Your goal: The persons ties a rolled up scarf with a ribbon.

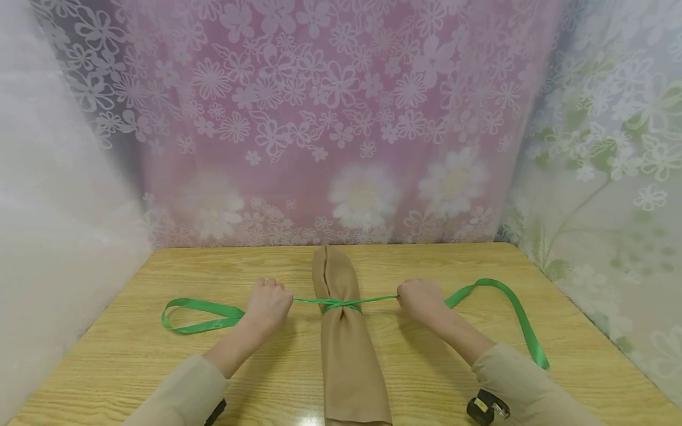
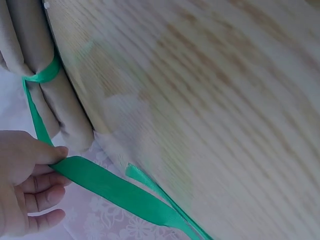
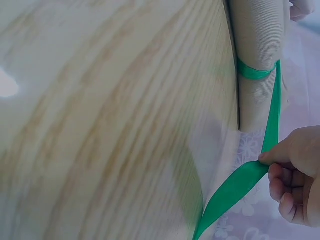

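Observation:
A rolled tan cloth (image 1: 351, 367) lies lengthwise on the table, cinched at its upper part by a green ribbon (image 1: 373, 300). The ribbon crosses over itself on top of the roll and runs taut out to both sides. My left hand (image 1: 266, 305) pinches one end portion between thumb and forefinger, left of the cloth. On the other side my right hand (image 1: 421, 300) pinches the opposite portion the same way. In the left wrist view the ribbon (image 2: 105, 187) trails on past the thumb; the right wrist view shows its other tail (image 3: 232, 192) hanging down to the tabletop.
The wooden table (image 1: 224, 266) ends at a pink floral curtain (image 1: 319, 118). Pale curtains (image 1: 613, 177) stand at both sides. The left ribbon tail (image 1: 197, 305) loops on the table, and the right tail (image 1: 517, 302) curves toward the right sleeve (image 1: 533, 384).

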A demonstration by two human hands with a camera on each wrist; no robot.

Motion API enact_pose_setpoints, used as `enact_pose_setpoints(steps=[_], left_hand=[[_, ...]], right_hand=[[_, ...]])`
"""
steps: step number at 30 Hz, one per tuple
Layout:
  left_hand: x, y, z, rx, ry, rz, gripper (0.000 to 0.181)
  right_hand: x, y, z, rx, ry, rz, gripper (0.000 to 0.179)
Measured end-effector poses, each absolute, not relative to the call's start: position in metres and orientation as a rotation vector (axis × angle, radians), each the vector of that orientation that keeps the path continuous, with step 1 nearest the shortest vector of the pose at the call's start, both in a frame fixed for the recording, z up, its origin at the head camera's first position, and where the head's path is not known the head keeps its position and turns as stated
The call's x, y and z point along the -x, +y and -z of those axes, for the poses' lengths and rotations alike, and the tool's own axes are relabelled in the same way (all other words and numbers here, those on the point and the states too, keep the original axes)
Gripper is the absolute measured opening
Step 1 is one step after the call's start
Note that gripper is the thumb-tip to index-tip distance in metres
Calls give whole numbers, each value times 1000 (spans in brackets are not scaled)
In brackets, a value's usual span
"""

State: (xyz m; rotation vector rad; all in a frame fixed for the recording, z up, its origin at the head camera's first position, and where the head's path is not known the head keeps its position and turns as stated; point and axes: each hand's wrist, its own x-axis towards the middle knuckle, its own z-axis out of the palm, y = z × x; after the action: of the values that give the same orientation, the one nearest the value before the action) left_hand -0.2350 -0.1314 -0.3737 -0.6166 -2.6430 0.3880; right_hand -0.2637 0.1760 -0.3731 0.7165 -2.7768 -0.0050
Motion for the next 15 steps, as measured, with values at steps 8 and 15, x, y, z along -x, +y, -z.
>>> enact_pose_setpoints(steps=[8,15], left_hand=[[231,-139,371,602,-2664,-338,38],[224,-139,363,559,-2751,-295,40]], right_hand=[[259,179,369,-643,-2852,-71,49],[261,184,367,-642,-2857,-147,37]])
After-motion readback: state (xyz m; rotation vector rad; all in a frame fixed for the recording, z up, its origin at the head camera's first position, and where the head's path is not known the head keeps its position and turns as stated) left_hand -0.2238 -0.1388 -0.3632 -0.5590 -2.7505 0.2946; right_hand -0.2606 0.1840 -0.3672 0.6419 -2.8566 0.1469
